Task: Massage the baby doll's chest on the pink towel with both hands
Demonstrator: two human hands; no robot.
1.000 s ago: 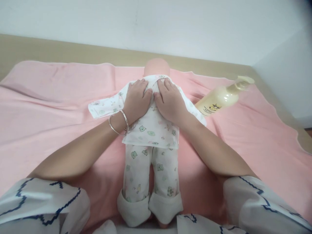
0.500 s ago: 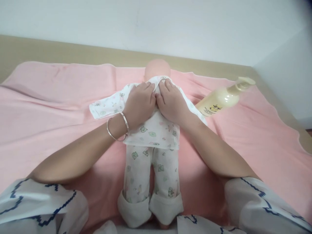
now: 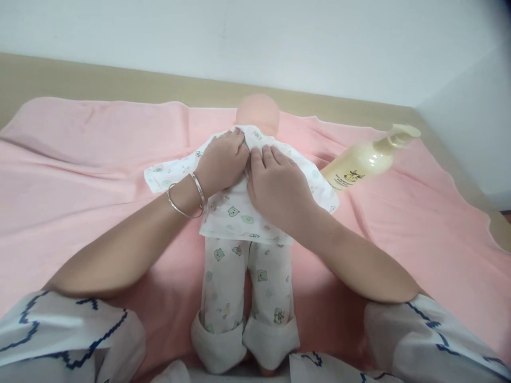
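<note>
A baby doll lies on a pink blanket, its bald head (image 3: 258,110) at the far end. It wears a white printed baby shirt (image 3: 227,217) and matching baby pants (image 3: 227,279) with turned-up cuffs. My left hand (image 3: 224,159), with a silver bangle at its wrist, has its fingers bent and closed on the shirt below the collar. Its fingertips are partly hidden. My right hand (image 3: 279,186) lies on the shirt beside it, fingers stretched out flat and pointing towards the collar; its thumb is mostly hidden.
A pale yellow pump bottle (image 3: 359,165) lies tilted by the doll's sleeve, right of my right hand. The pink blanket (image 3: 99,143) has folds on the left and covers a tan surface (image 3: 120,74) that meets a white wall (image 3: 239,42).
My right hand has slid from the collar down the shirt towards me, its fingers now straighter. My left hand has shifted slightly left. The bottle and doll stay in place.
</note>
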